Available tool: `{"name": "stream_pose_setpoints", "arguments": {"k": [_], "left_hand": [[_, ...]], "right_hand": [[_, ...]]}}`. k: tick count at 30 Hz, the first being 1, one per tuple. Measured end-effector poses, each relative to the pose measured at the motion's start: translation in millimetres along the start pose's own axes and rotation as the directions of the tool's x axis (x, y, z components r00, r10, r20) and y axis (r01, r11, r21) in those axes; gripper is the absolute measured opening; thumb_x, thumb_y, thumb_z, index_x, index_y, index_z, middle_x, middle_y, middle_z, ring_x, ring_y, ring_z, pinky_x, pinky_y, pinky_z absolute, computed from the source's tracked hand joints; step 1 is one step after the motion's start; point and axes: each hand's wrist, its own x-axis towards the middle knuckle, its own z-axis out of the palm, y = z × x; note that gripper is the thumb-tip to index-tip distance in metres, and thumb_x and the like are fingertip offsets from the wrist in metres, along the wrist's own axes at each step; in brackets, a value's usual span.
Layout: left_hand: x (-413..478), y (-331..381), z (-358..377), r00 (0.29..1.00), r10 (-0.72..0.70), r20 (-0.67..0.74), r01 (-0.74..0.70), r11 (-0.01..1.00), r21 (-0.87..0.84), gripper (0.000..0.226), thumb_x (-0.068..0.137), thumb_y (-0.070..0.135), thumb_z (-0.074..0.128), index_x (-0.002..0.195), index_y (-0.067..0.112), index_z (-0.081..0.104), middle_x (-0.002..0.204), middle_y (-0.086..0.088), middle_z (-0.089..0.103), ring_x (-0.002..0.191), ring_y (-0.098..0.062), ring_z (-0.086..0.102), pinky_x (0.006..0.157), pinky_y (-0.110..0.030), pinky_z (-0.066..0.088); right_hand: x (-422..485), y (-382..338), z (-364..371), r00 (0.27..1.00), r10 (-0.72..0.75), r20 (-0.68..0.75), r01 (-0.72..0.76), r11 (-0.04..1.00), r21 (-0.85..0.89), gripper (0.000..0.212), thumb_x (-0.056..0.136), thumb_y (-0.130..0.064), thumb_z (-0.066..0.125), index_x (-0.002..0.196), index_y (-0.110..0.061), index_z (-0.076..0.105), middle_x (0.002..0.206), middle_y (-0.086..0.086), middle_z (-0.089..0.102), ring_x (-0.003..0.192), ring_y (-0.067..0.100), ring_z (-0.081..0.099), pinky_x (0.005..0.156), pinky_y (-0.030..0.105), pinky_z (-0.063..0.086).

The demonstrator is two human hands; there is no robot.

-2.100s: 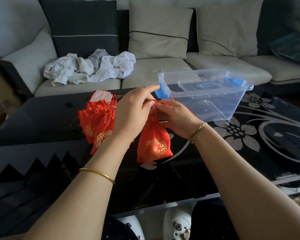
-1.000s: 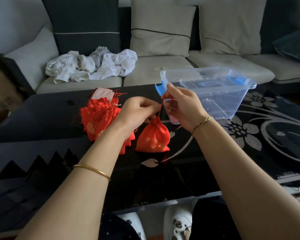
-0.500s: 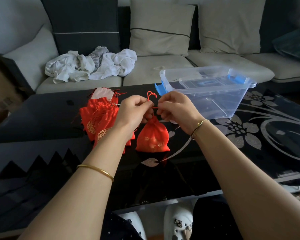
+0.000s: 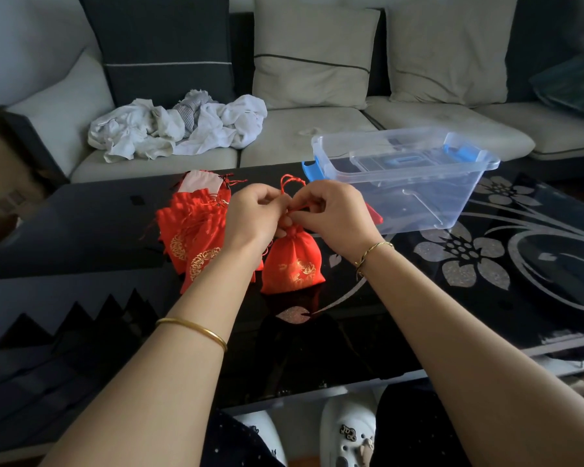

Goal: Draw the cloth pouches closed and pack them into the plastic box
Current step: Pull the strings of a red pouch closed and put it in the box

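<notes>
Left hand and right hand together at frame centre, both pinching drawstring above cinched red pouch on black table. Gold print unreadable. Pouch neck hidden by fingers. Pouch pile at left, partly behind wrist. Plastic box upper right.

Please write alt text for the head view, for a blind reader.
The left hand and right hand pinch the drawstring of a red pouch on a black table. More red pouches lie left of it; a clear plastic box stands behind, to the right.
</notes>
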Motion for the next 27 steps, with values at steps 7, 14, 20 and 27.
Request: {"name": "stream_pose_setpoints", "arguments": {"k": [7, 14, 20, 27], "left_hand": [[3, 4, -4, 0.995, -0.085, 0.049, 0.092, 0.985, -0.144, 0.026, 0.078, 0.001, 0.061, 0.103, 0.009, 0.061, 0.075, -0.009, 0.063, 0.058, -0.014, 0.06, 0.055, -0.024, 0.047], [-1, 5, -9, 0.981, 0.191, 0.019, -0.191, 0.964, 0.187, 0.029, 0.077, -0.001, 0.063, 0.097, 0.018, 0.051, 0.103, -0.005, 0.055, 0.071, -0.007, 0.056, 0.068, -0.018, 0.046], [0, 2, -5, 0.919, 0.381, 0.102, -0.388, 0.826, 0.41, 0.014, 0.076, 0.008, 0.07, 0.075, 0.022, 0.067, 0.101, -0.003, 0.053, 0.071, -0.003, 0.051, 0.068, -0.007, 0.04], [1, -1, -2, 0.899, 0.417, 0.134, -0.426, 0.763, 0.485, 0.005, 0.08, 0.013, 0.071, 0.083, 0.017, 0.07, 0.098, 0.002, 0.046, 0.079, -0.009, 0.049, 0.076, -0.017, 0.041]], "right_hand": [[3, 1, 3, 0.998, -0.042, 0.035, 0.047, 0.989, -0.138, 0.011, 0.081, -0.011, 0.064, 0.084, -0.008, 0.073, 0.081, 0.003, 0.067, 0.075, 0.011, 0.055, 0.071, 0.026, 0.045], [3, 9, 1, 0.816, 0.472, 0.333, -0.572, 0.579, 0.58, 0.009, 0.086, -0.006, 0.061, 0.079, -0.006, 0.067, 0.054, -0.001, 0.046, 0.042, 0.005, 0.037, 0.042, 0.017, 0.03], [4, 9, -3, 0.704, 0.504, 0.5, -0.68, 0.278, 0.678, 0.021, 0.09, -0.005, 0.056, 0.07, -0.009, 0.059, 0.053, -0.002, 0.033, 0.042, 0.004, 0.027, 0.047, 0.016, 0.024], [3, 12, -5, 0.703, 0.479, 0.525, -0.69, 0.284, 0.666, 0.02, 0.092, -0.007, 0.054, 0.073, -0.008, 0.06, 0.06, 0.001, 0.036, 0.042, 0.004, 0.029, 0.045, 0.015, 0.029]]}}
